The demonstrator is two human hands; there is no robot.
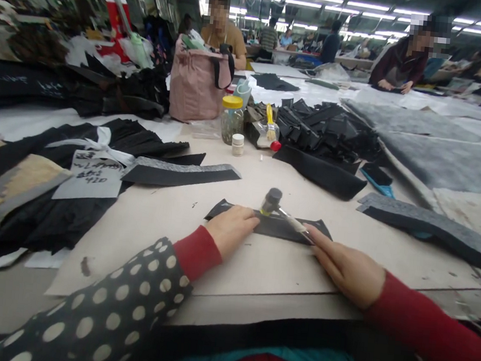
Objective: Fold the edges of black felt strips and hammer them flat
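A narrow black fabric strip [278, 227] lies flat on the table in front of me. My left hand [232, 229] rests on the strip's left end, fingers curled down and pressing it. My right hand [345, 264] grips the pale handle of a small black-headed mallet [271, 200]. The mallet's head stands on the strip just right of my left fingers. Both arms wear red sleeves; a black dotted sleeve cover is on the left one.
A jar with a yellow lid [231, 119], a small white pot [237, 144] and a glue bottle with brush [268, 131] stand behind. Piles of black fabric pieces [325, 137] lie right; black cloth with a paper tag [91, 176] lies left. A pink bag [194, 82] stands behind. Other people work at far tables.
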